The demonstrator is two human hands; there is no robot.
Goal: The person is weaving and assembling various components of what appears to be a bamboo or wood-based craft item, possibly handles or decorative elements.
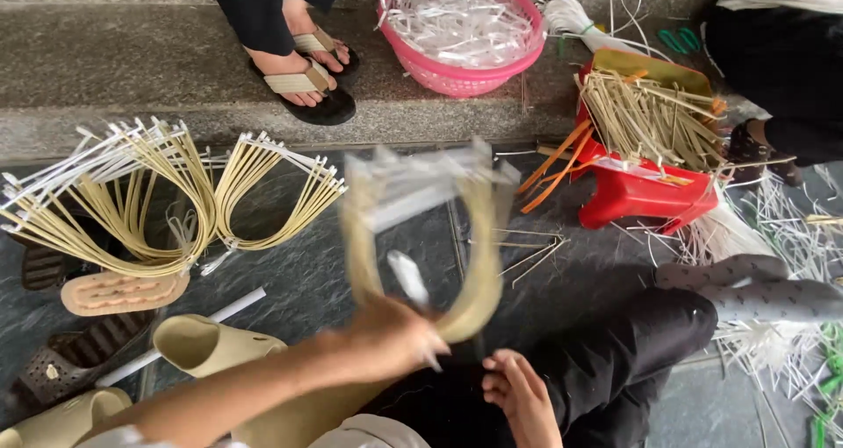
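- Head view, hands: left hand (395, 338) is clamped on the base of a bent bundle of pale strips (421, 237), lifted and motion-blurred. White tabs show at the bundle's upper ends.
- Right hand (518, 395) rests low beside the black trouser leg (632, 343), fingers loosely apart, holding nothing.
- Done, by my reading: two finished fans of bent strips lie on the dark floor to the left, a large one (114, 202) and a smaller one (263, 193) just beside it.
- Left to do, as I judge: a heap of straight strips (650, 119) sits on the red stool (641, 193), and a pink basket (461, 70) on the stone step holds white pieces. Plenty of stock unworked.
- Around: beige clogs (206, 343) near the left arm; another person's sandalled feet (303, 70) on the step.
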